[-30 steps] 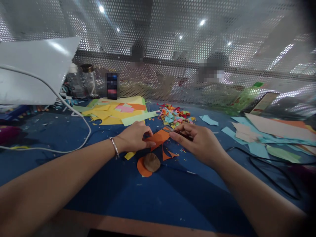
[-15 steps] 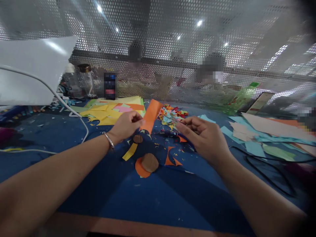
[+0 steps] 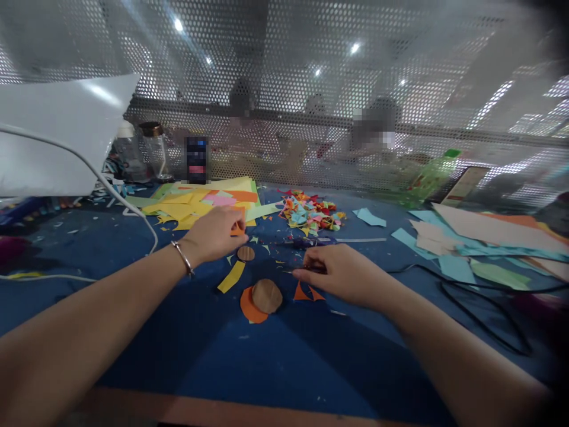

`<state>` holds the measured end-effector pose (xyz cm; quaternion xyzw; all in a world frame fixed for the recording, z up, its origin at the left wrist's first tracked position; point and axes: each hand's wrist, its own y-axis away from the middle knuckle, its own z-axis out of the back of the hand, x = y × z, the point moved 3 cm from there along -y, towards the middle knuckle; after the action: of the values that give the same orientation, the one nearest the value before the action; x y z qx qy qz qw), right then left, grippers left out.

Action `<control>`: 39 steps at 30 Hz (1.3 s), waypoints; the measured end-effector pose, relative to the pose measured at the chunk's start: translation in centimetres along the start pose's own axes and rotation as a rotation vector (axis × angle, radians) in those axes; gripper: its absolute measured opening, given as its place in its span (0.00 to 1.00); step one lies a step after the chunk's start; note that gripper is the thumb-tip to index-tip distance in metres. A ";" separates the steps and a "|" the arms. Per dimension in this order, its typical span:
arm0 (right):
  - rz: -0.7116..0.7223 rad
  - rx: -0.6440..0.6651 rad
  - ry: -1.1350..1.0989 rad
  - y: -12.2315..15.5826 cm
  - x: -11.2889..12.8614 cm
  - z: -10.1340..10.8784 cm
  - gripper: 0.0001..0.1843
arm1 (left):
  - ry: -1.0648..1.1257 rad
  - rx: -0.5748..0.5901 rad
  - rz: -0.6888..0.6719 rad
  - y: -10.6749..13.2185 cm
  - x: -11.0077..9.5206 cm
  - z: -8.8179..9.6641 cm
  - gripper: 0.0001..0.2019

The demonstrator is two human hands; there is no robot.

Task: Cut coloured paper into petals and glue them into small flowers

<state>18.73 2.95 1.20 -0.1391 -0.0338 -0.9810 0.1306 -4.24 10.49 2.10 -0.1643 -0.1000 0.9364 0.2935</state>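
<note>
My left hand (image 3: pixel 216 234) is closed on a piece of orange paper (image 3: pixel 239 228), held low over the blue mat (image 3: pixel 284 356) next to the stack of yellow sheets (image 3: pixel 195 204). My right hand (image 3: pixel 342 274) lies low on the mat with its fingers drawn together, fingertips just above two orange scraps (image 3: pixel 307 293). What they pinch is too small to make out. Between the hands are a round wooden disc (image 3: pixel 267 295) resting on an orange paper circle (image 3: pixel 247 307), a smaller wooden disc (image 3: pixel 245 253) and a yellow strip (image 3: pixel 231 277).
A thin dark tool (image 3: pixel 306 242) lies beyond my right hand, near a heap of coloured paper bits (image 3: pixel 309 213). Pale and blue sheets (image 3: pixel 471 237) cover the right. A black cable (image 3: pixel 484 314) and a white cable (image 3: pixel 133 213) cross the mat. Jars (image 3: pixel 153 148) stand by the perforated screen.
My left hand lifted the orange paper off the mat, then carried it left and down toward the yellow sheets. My right hand dropped toward the orange scraps. The smaller wooden disc came into sight.
</note>
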 end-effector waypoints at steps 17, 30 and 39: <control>-0.011 -0.095 -0.049 0.0 0.4 0.1 0.19 | -0.049 -0.117 0.086 -1.3 3.3 -0.9 0.08; 0.007 -0.061 -0.016 0.0 0.5 -0.5 0.19 | -0.123 -0.104 0.333 -2.0 8.3 -1.7 0.16; -0.002 -0.047 -0.010 0.0 0.8 -0.6 0.20 | 0.059 -0.131 0.327 -2.5 7.5 -2.1 0.03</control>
<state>17.84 2.70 0.89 -0.1469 -0.0114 -0.9810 0.1264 -8.03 17.07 -1.06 -0.2243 -0.1240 0.9580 0.1286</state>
